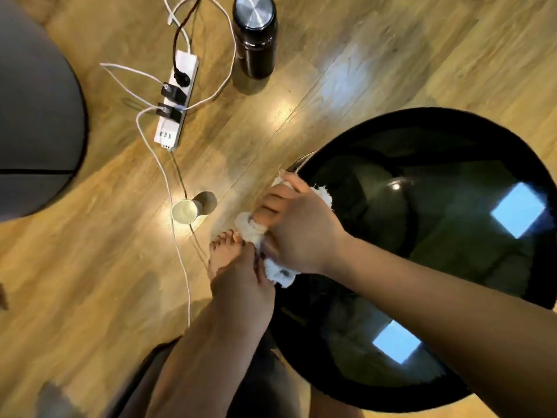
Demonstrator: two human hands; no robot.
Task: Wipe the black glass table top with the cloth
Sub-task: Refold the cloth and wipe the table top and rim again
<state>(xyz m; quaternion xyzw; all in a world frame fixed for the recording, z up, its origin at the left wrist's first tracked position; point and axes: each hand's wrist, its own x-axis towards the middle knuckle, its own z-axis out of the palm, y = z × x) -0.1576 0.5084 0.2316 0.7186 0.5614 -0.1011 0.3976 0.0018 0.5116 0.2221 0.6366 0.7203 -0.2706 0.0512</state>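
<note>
Both hands on one white cloth at the left rim of the round black glass table top: right hand clenched over it, left hand pinching its near end, a paper cup nearby on the wooden floor.

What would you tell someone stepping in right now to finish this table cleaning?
Right hand: closed on the white cloth, at the left edge of the black glass table top.
Left hand: also gripping the cloth, just off the rim.
Done: cannot tell how much has been wiped; the glass shows only reflections.
Left: spread the cloth and wipe across the whole top.
Mind the cup, power strip and cables on the floor nearby.
</note>
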